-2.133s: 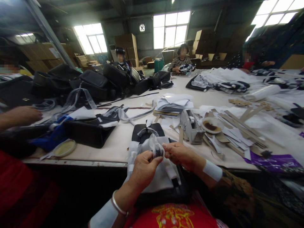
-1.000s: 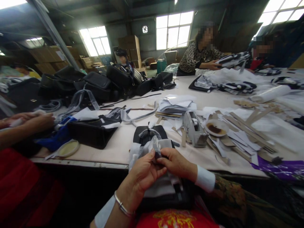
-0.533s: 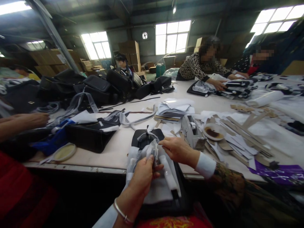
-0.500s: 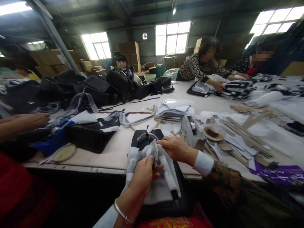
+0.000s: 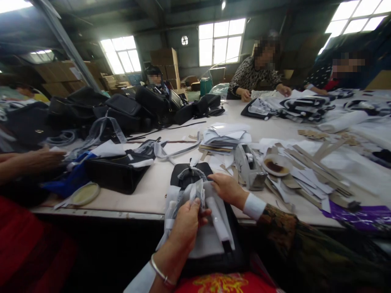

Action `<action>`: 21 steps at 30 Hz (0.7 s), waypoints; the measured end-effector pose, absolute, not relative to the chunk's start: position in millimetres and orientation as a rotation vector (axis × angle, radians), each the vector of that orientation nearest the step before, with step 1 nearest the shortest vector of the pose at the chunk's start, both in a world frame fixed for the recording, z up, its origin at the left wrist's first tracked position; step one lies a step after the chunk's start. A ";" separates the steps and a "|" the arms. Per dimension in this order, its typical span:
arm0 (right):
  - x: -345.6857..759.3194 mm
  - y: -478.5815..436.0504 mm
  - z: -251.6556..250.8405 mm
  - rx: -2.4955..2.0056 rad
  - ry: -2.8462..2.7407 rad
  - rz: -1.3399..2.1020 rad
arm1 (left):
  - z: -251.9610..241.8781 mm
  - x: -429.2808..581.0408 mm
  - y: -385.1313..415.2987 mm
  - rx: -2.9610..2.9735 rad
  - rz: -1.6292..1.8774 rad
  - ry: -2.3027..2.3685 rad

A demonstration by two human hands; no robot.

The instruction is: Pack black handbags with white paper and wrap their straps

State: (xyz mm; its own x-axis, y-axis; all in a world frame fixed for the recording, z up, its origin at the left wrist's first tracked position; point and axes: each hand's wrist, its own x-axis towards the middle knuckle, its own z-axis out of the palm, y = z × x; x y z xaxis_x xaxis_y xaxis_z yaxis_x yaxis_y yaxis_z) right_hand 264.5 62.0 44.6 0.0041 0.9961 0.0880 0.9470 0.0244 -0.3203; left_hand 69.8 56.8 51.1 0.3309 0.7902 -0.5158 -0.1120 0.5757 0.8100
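A black bag [image 5: 189, 173] wrapped partly in white paper [image 5: 210, 238] rests on the table's near edge and my lap. My left hand [image 5: 187, 224] is closed, pinching the bag's plastic-wrapped handle [image 5: 195, 195] between thumb and fingers. My right hand [image 5: 226, 189] lies on the bag just right of the handle, fingers curled loosely against the white wrapping; whether it grips anything is unclear. A grey tape dispenser [image 5: 250, 167] stands just beyond my right hand.
An open black bag [image 5: 117, 171] and a round lid [image 5: 84, 194] sit to the left, near a co-worker's hand [image 5: 39, 160]. A stack of white paper [image 5: 226, 136], a glue dish [image 5: 275, 165], card strips [image 5: 308, 169] and piled black bags [image 5: 122, 108] cover the table. Other people work across it.
My right hand let go of the handle and moved forward to the bag's top. My left hand kept its pinch on the wrapped handle. The person opposite stood up and shifted fabric.
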 end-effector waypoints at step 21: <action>193.5 -49.8 52.0 -1.318 -0.664 1.502 | 37.8 57.6 73.2 0.986 0.755 1.134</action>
